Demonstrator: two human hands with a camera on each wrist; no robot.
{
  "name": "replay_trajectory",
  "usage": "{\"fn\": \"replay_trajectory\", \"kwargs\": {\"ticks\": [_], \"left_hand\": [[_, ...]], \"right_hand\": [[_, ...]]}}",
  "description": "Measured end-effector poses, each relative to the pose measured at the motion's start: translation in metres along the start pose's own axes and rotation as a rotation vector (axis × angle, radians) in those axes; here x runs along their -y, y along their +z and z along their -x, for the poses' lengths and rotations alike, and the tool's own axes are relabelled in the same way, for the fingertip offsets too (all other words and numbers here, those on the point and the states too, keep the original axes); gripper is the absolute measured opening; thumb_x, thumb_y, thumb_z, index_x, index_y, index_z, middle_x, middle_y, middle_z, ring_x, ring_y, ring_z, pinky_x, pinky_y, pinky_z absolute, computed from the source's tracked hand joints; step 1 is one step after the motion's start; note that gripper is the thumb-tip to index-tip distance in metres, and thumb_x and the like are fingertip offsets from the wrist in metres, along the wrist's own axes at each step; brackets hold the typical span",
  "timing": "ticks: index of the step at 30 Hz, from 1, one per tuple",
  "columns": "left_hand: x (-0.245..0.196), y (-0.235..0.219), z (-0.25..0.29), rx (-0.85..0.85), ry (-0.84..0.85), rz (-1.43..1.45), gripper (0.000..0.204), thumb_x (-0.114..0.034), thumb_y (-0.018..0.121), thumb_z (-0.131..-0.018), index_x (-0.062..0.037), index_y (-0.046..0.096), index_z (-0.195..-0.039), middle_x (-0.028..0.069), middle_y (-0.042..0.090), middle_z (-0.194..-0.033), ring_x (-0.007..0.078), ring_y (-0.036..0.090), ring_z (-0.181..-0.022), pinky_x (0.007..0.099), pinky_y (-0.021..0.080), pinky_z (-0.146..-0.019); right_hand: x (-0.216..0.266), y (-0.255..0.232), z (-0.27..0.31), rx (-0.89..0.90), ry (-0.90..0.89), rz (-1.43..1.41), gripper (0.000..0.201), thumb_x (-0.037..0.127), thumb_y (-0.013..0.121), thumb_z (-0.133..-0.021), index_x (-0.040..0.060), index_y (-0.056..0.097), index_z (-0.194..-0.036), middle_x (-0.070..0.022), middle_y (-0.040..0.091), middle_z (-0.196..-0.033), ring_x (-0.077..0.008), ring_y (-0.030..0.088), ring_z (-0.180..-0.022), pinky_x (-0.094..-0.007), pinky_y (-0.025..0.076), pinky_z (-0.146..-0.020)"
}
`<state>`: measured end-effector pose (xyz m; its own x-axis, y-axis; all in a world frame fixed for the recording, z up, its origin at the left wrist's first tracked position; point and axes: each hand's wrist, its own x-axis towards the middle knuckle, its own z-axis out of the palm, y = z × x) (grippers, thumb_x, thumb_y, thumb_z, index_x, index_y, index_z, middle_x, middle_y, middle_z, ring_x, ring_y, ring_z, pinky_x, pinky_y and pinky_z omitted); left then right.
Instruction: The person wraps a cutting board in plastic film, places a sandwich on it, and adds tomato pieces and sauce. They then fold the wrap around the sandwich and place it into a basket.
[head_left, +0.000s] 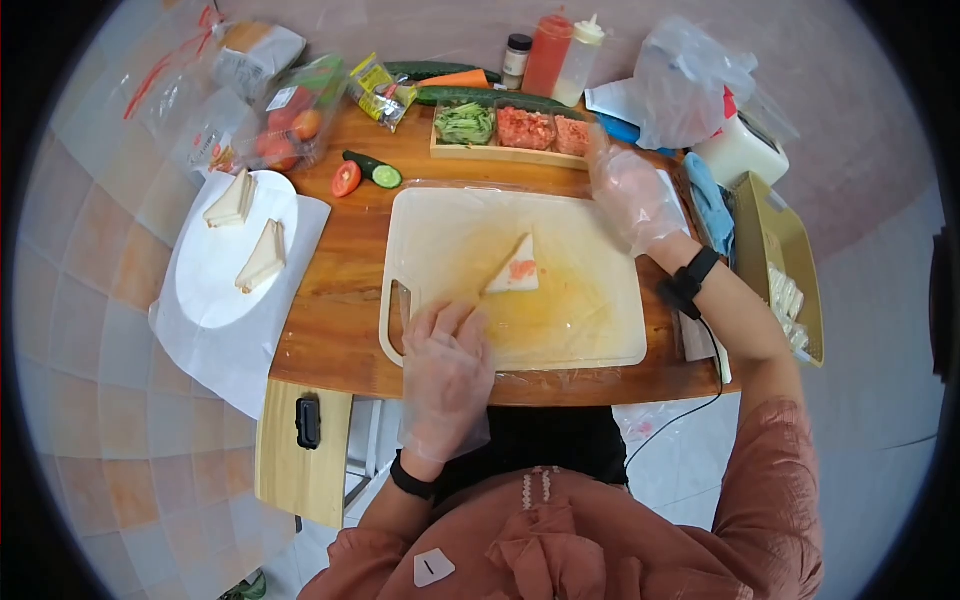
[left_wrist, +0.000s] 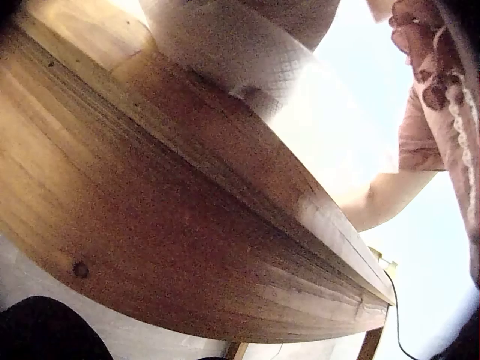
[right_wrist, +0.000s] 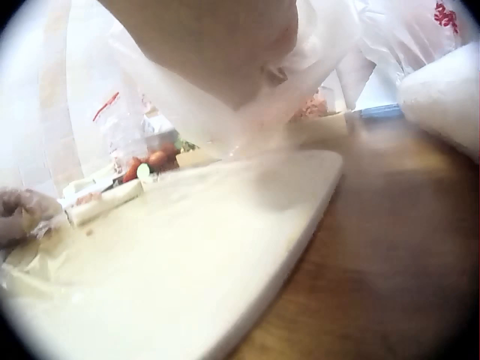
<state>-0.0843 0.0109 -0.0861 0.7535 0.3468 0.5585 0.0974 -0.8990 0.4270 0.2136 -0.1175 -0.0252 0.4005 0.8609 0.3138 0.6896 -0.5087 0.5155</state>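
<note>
Cream cutting board (head_left: 580, 300), brown table (head_left: 330, 310) (wood-grained).

Wooden table (head_left: 340, 300) under cutting board (head_left: 590, 320)

bread triangle (head_left: 514, 270): a white triangular slice that lay flat on the cutting board, its apex pointing away from the person; a patch of orange-red filling sat on its lower half.
position of the slice: near the middle of the board, just beyond the fingertips of the left hand and apart from them.
cutting board (head_left: 590, 320): a pale, rounded-corner plastic board with a handle slot at its left end; it lay flat on the wooden table, and its middle was smeared with orange-yellow stains.
board in the right wrist view (right_wrist: 187, 277): a broad cream surface under a thin clear film; the slice showed as a low pale wedge at its far left (right_wrist: 101, 204).
</note>
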Motion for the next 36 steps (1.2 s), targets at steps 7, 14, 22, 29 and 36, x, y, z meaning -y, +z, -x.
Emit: {"fn": "replay_trajectory", "kwargs": {"ticks": [7,14,22,29,36], "left_hand": [[0.001,0.0,0.0,-0.015,0.003,0.008,0.033,-0.001,0.071,-0.081,-0.0086,0.068,-0.112,0.0111,0.065,-0.118,0.036,0.059,-0.117,0.048,0.047,-0.099],[0.002,0.002,0.002,-0.025,0.008,-0.021,0.034,-0.001,0.07,-0.082,-0.0089,0.066,-0.114,0.0114,0.065,-0.118,0.0367,0.058,-0.117,0.0481,0.047,-0.099],[-0.001,0.001,0.0,-0.02,0.025,-0.099,0.021,-0.008,0.066,-0.09,-0.0062,0.069,-0.111,0.0107,0.065,-0.116,0.0336,0.058,-0.115,0.0468,0.046,-0.097],[0.002,0.005,0.0,-0.019,0.038,-0.086,0.024,-0.008,0.07,-0.086,-0.0083,0.07,-0.11,0.0087,0.066,-0.117,0.0333,0.059,-0.116,0.046,0.046,-0.099],[0.001,0.004,-0.002,-0.023,0.039,-0.052,0.03,-0.003,0.072,-0.082,-0.0091,0.069,-0.111,0.0084,0.066,-0.116,0.0327,0.06,-0.116,0.0459,0.047,-0.098]], "right_hand": [[-0.032,-0.005,-0.007,-0.081,0.606,-1.036,0.028,0.01,0.06,-0.096,-0.0102,0.066,-0.115,-0.0158,0.069,-0.08,-0.0241,0.061,-0.065,-0.0349,0.052,-0.062],[-0.039,-0.021,0.024,-0.159,0.85,-1.93,0.027,0.018,0.063,-0.102,-0.0071,0.069,-0.108,-0.0083,0.068,-0.082,-0.0129,0.058,-0.065,-0.0267,0.047,-0.059],[-0.011,-0.05,0.057,0.055,0.861,-1.723,0.025,0.02,0.064,-0.099,-0.0036,0.07,-0.102,-0.0068,0.069,-0.08,-0.0113,0.06,-0.063,-0.0252,0.049,-0.058],[0.004,-0.059,0.069,0.287,0.876,-1.693,0.02,0.017,0.063,-0.097,-0.0021,0.069,-0.099,-0.0062,0.068,-0.076,-0.01,0.06,-0.059,-0.0239,0.051,-0.058],[-0.003,-0.048,0.074,0.359,0.885,-1.664,0.019,0.017,0.063,-0.096,-0.0017,0.068,-0.097,-0.0065,0.069,-0.074,-0.0096,0.061,-0.055,-0.0223,0.051,-0.055]]}}
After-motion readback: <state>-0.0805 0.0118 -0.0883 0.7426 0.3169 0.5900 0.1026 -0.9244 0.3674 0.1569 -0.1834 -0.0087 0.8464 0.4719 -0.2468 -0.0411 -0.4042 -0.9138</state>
